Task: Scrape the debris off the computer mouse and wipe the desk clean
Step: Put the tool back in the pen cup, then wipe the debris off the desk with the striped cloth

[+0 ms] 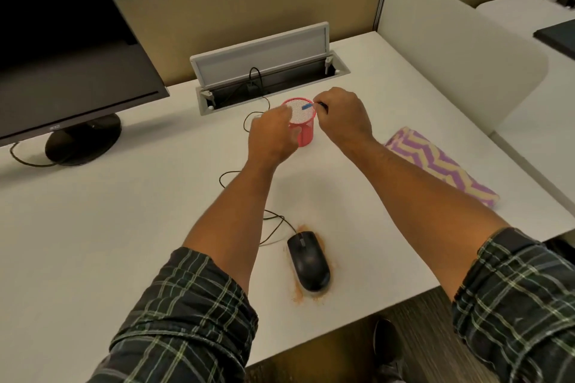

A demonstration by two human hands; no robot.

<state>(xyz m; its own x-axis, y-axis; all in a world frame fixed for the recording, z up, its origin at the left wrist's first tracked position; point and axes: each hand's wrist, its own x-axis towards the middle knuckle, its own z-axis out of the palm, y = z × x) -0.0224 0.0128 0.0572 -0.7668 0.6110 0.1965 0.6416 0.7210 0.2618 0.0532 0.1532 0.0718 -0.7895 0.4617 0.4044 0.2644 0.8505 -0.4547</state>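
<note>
White surface, orange debris (pixel 298 297) ringing the mouse (pixel 308 260): left hand (pixel 273 137) clasps the mesh cup (pixel 301 121), right hand (pixel 343 115) pinching a blue-tipped tool (pixel 308 106) — lift it straight out.

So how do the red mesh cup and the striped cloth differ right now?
The red mesh cup stands upright behind the mouse, while the zigzag cloth lies folded flat at the right. The left hand grips the cup and the right hand holds a small blue-tipped tool over it; the cloth lies untouched. Both rest on the white desk.
</note>
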